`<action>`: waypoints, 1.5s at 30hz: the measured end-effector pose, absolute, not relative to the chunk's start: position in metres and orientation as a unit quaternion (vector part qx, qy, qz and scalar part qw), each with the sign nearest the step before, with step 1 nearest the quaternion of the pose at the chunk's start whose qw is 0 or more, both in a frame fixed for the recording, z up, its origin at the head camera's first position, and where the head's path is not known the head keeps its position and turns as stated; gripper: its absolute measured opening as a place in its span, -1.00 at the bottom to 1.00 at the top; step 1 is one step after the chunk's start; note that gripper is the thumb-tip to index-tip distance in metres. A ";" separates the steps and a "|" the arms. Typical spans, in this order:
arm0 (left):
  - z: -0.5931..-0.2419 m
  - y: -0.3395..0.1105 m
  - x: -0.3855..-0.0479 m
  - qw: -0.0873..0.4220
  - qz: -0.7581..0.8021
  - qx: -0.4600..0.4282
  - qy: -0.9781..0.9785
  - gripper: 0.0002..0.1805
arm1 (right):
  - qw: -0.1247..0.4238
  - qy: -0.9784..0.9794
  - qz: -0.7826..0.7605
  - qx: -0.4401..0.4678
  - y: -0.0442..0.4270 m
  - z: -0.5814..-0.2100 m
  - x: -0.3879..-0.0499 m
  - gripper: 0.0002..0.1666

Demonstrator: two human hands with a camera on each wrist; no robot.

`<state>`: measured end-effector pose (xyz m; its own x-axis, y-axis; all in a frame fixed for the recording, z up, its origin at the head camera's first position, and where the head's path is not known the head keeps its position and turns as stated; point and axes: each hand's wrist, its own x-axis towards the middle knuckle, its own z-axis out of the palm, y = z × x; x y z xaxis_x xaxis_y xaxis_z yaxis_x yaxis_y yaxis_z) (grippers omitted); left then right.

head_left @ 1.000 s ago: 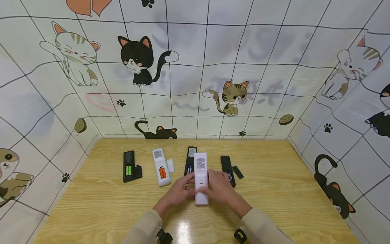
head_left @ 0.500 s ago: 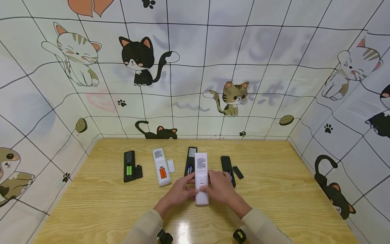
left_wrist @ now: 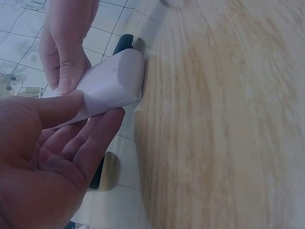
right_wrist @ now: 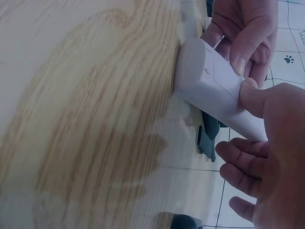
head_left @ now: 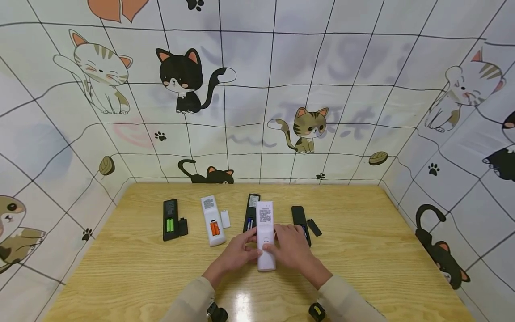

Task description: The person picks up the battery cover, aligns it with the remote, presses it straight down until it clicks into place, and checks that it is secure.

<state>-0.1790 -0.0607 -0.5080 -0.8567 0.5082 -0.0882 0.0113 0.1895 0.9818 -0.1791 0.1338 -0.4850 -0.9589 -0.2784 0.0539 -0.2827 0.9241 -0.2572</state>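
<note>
A white remote control (head_left: 265,214) lies back side up at the middle of the table, its printed label toward the far end. My left hand (head_left: 236,252) grips its left edge, thumb on top and fingers along the side, as the left wrist view shows the remote's rounded near end (left_wrist: 114,78). From the other side my right hand (head_left: 293,247) holds it, with the thumb pressing on the back just below a small latch mark. In the right wrist view both thumbs meet on the back of the remote (right_wrist: 200,76). Its battery cover appears in place.
Behind stand a black remote with green batteries (head_left: 170,225) and its loose cover (head_left: 183,226), a white remote with orange batteries (head_left: 208,205) and cover (head_left: 225,219), a partly hidden black remote (head_left: 253,201), and a smaller black remote (head_left: 299,217) with cover (head_left: 314,227). Patterned cloth walls surround the table (head_left: 362,250).
The right thumb has shifted slightly up the back of the white remote. Both hands and the remote otherwise stay where they were.
</note>
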 end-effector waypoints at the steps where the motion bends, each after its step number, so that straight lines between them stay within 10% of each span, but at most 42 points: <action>1: -0.507 -0.060 -0.179 0.204 0.613 0.171 0.744 -0.28 | 0.012 -0.981 0.125 0.147 0.135 -0.485 -0.179 -0.54; 45: -0.496 0.019 -0.200 0.202 0.649 0.141 0.719 -0.31 | 0.035 -0.983 0.158 0.084 0.241 -0.454 -0.181 -0.26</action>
